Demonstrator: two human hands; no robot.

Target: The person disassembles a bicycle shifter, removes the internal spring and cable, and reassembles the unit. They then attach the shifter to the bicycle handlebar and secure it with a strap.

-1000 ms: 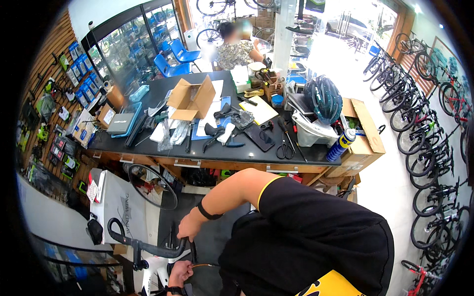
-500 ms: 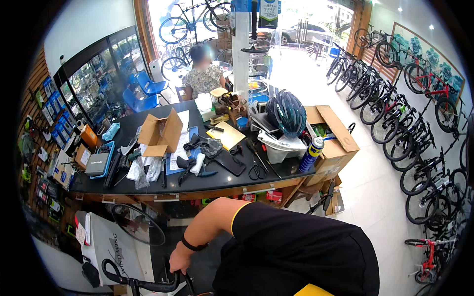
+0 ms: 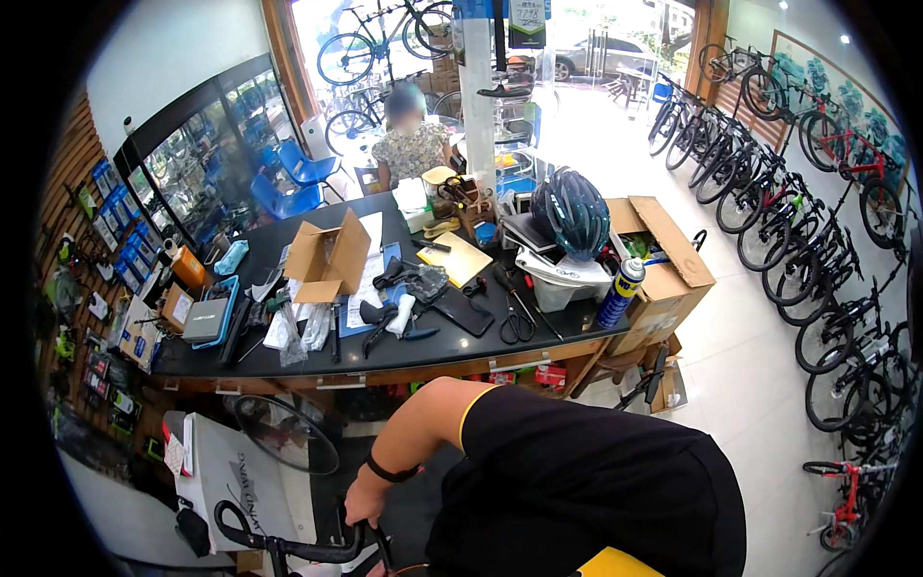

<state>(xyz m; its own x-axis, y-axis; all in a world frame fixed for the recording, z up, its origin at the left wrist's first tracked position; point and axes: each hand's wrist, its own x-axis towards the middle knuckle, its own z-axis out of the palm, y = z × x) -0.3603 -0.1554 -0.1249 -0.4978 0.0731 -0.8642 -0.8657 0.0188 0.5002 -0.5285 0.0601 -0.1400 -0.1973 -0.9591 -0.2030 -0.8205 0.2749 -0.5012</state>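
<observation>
My right arm, in a black sleeve with yellow trim and a dark wristband, reaches down from the lower right. My right hand (image 3: 363, 502) is closed on the right end of a black drop handlebar (image 3: 312, 551), by the brake lever (image 3: 384, 548). The bar's other curved end stands to the left, in front of a white box (image 3: 223, 471). At the lower edge, just below the lever, a small patch of skin (image 3: 376, 569) shows, perhaps part of my left hand; its fingers are hidden. A bicycle wheel (image 3: 336, 452) leans beyond the bar.
Ahead stands a black counter (image 3: 437, 358) with an open cardboard box (image 3: 325, 258), scissors (image 3: 517, 327), a blue spray can (image 3: 620, 293) and a helmet (image 3: 574, 216). Behind it sits a person (image 3: 411, 149). Several bicycles (image 3: 769, 226) line the right wall.
The whole view has shifted slightly, so the counter and handlebar appear further right. My right hand keeps its hold on the bar. A patch of skin now shows at the lower edge.
</observation>
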